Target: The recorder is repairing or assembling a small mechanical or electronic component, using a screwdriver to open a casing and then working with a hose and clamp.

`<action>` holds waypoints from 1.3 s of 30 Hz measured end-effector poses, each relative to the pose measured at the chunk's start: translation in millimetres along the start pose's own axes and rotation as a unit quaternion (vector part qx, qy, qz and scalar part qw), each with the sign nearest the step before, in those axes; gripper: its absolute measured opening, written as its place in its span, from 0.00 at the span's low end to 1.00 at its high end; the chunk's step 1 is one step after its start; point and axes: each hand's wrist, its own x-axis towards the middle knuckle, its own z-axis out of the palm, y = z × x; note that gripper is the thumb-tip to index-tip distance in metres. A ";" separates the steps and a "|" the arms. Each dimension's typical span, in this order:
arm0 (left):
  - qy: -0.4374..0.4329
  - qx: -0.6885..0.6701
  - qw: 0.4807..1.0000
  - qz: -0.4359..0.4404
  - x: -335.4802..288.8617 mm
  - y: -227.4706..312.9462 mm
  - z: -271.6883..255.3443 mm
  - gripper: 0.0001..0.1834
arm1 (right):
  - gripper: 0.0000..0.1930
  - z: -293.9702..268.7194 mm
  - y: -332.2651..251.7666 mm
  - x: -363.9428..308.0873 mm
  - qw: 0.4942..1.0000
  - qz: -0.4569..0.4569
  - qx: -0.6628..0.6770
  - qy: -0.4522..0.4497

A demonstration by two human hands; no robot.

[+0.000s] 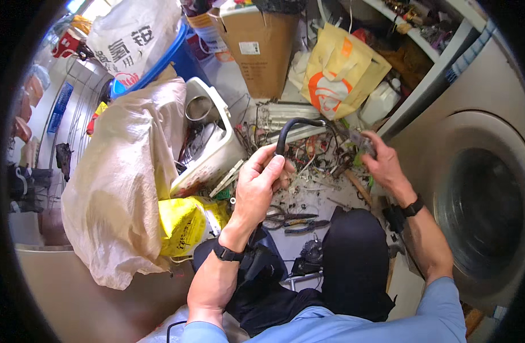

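— Inspector: Your left hand (261, 184) is wrapped tight around a thick black cable (290, 130), which rises from your fist and bends right toward your other hand. Confirm the right.

— Second inspector: Your right hand (382, 166) is pinched on a small part at the cable's far end; what it is, I cannot tell. Both hands hang over a heap of loose wires (308, 166) on the floor. Pliers (294, 223) lie near your knees, a washing machine (479, 188) stands at your right.

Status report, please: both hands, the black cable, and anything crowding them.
Left hand gripping black cable. Right hand pinching its far end. Tangled wire scraps and pliers on floor below.
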 end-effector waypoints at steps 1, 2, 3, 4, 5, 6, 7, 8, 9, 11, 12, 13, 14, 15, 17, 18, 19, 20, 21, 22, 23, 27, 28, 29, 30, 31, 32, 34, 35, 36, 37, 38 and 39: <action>-0.002 -0.001 1.000 0.011 -0.7 1.8 -1.0 0.16 | 0.17 -17.0 -22.6 10.6 1.000 -0.009 -0.003 0.006; -0.002 -0.018 1.000 0.006 -1.6 3.3 -2.3 0.16 | 0.16 -33.8 -45.9 19.7 1.000 0.007 -0.008 -0.008; -0.003 -0.035 0.999 -0.001 -3.1 5.2 -2.7 0.16 | 0.15 -48.6 -71.0 24.1 0.999 0.026 -0.013 -0.022; 0.007 -0.053 0.999 -0.004 -4.8 6.5 -2.0 0.15 | 0.10 -55.3 -99.5 27.0 1.000 -0.018 0.000 -0.012; 0.007 -0.055 0.998 0.004 -6.5 9.5 -2.5 0.15 | 0.10 -49.6 -118.5 29.2 1.000 -0.025 -0.002 -0.011; 0.000 -0.079 0.997 0.004 -8.0 11.7 -4.0 0.15 | 0.09 -41.1 -135.5 28.9 0.995 -0.092 0.032 0.024; -0.008 -0.106 0.994 0.003 -10.1 13.7 -5.4 0.15 | 0.09 -32.5 -152.6 27.2 0.984 -0.157 0.065 0.058; -0.006 -0.122 0.993 -0.007 -12.1 11.1 -7.0 0.15 | 0.10 -20.9 -164.0 23.9 0.982 -0.178 0.052 0.044; -0.002 -0.123 0.992 -0.005 -15.1 8.6 -7.8 0.15 | 0.10 -7.0 -170.5 22.0 0.981 -0.180 0.052 0.040; -0.001 -0.125 0.992 -0.016 -18.2 6.2 -7.4 0.14 | 0.12 17.1 -173.8 20.6 0.966 -0.257 -0.012 0.028; -0.001 -0.124 0.992 -0.011 -18.7 3.1 -10.4 0.14 | 0.12 25.8 -170.6 17.5 0.966 -0.257 -0.012 0.025; 0.002 -0.126 0.992 -0.013 -19.9 2.4 -10.5 0.14 | 0.12 34.7 -166.8 14.3 0.966 -0.257 -0.012 0.024; -0.001 -0.115 0.993 -0.018 -21.5 2.0 -9.6 0.15 | 0.12 40.9 -163.6 13.1 0.966 -0.256 -0.012 0.024; -0.004 -0.105 0.994 -0.023 -22.2 3.1 -9.2 0.15 | 0.12 44.1 -160.7 13.9 0.967 -0.255 -0.012 0.021; -0.009 -0.107 0.994 -0.033 -24.4 2.8 -12.5 0.15 | 0.12 48.5 -155.7 11.5 0.954 -0.288 -0.079 0.008; -0.007 -0.099 0.994 -0.043 -25.2 2.2 -13.9 0.15 | 0.13 50.8 -156.2 10.1 0.946 -0.310 -0.092 0.010; -0.004 -0.090 0.995 -0.049 -24.9 2.7 -14.4 0.16 | 0.13 52.8 -155.4 10.1 0.946 -0.310 -0.092 0.008; -0.009 -0.065 0.997 -0.040 -24.3 2.3 -14.6 0.16 | 0.13 54.4 -154.4 9.8 0.937 -0.330 -0.118 0.008; -0.008 -0.066 0.997 -0.041 -24.1 2.5 -13.7 0.16 | 0.13 55.8 -153.4 10.8 0.926 -0.350 -0.144 0.008; -0.006 -0.046 0.998 -0.037 -25.0 3.0 -12.8 0.16 | 0.10 59.7 -151.1 12.3 0.920 -0.362 -0.151 0.006; -0.006 -0.025 0.999 -0.033 -26.1 4.0 -11.7 0.15 | 0.10 60.9 -149.8 13.5 0.920 -0.361 -0.152 0.005; -0.001 -0.024 0.999 -0.045 -27.4 9.4 -6.7 0.16 | 0.07 60.0 -144.2 18.6 0.913 -0.366 -0.182 -0.006; 0.000 -0.024 0.999 -0.046 -27.7 7.2 -7.1 0.16 | 0.07 60.0 -143.0 19.7 0.911 -0.367 -0.188 -0.008; 0.000 0.005 1.000 -0.028 -28.4 4.0 -7.6 0.18 | 0.07 61.2 -141.2 19.9 0.911 -0.367 -0.187 -0.008; -0.001 0.034 0.999 -0.009 -28.8 1.1 -7.9 0.20 | 0.07 62.9 -138.9 19.9 0.913 -0.365 -0.185 -0.007; -0.001 0.034 0.999 -0.010 -28.5 -1.6 -7.0 0.20 | 0.07 64.4 -136.5 19.8 0.914 -0.363 -0.183 -0.006; 0.007 0.039 0.999 -0.007 -28.0 -4.3 -5.2 0.21 | 0.07 65.5 -134.6 19.9 0.914 -0.362 -0.183 -0.006; 0.014 0.044 0.999 -0.005 -25.9 -10.1 -4.3 0.23 | 0.07 67.2 -131.8 19.4 0.917 -0.352 -0.188 -0.004; 0.024 0.060 0.998 -0.008 -24.3 -14.0 -5.0 0.23 | 0.07 68.0 -130.8 19.0 0.917 -0.352 -0.188 -0.004; 0.033 0.076 0.997 -0.012 -23.3 -16.0 -4.7 0.23 | 0.07 69.0 -129.9 18.7 0.918 -0.348 -0.189 -0.002; 0.032 0.076 0.996 -0.011 -22.2 -16.6 -2.7 0.23 | 0.07 70.3 -128.4 18.9 0.919 -0.345 -0.190 0.001; 0.034 0.103 0.993 0.033 -20.9 -17.0 0.0 0.23 | 0.07 72.0 -126.6 19.9 0.919 -0.345 -0.190 0.003; 0.036 0.130 0.988 0.078 -20.2 -17.3 2.0 0.24 | 0.07 74.0 -124.7 21.6 0.919 -0.346 -0.189 0.005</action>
